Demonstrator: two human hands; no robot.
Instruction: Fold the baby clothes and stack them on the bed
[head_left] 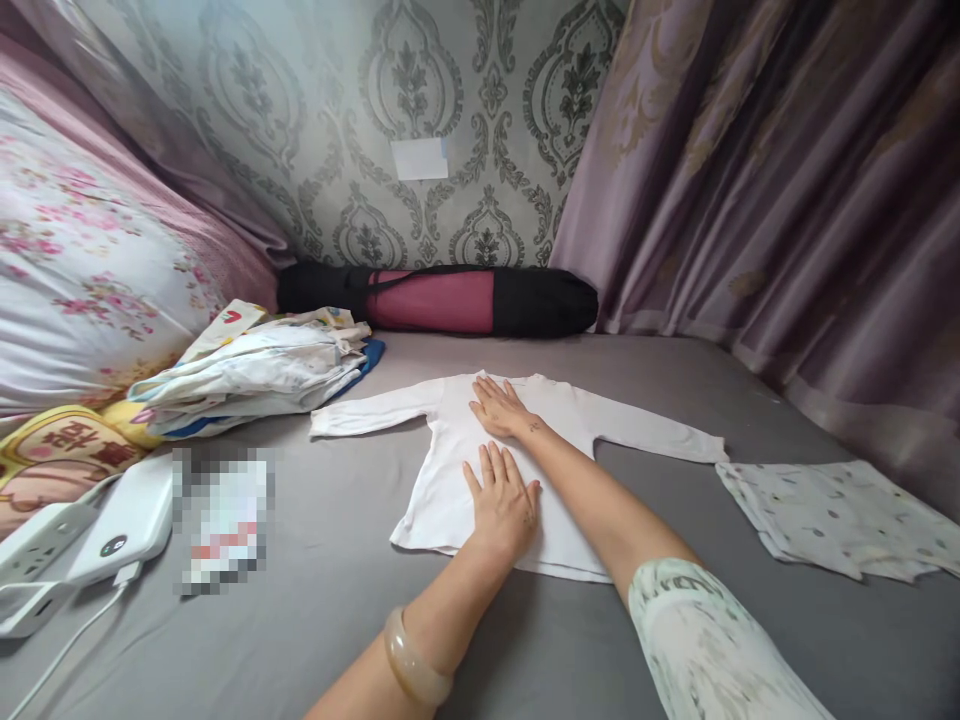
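A small white long-sleeved shirt lies spread on the grey bed sheet, both sleeves stretched out to the sides. Flat on its middle rests my left hand, fingers apart, with a pale bangle on the forearm below it. My right hand also lies flat on the cloth, higher up near the neckline, its fingers extended. Neither hand grips the fabric. Beyond the right sleeve's cuff is a folded light garment with small printed shapes.
A pile of folded clothes lies at the left. Nearer are a white power bank with a cable, a power strip and a blurred-out packet. A long black and red bag lies along the wall; curtains hang at the right.
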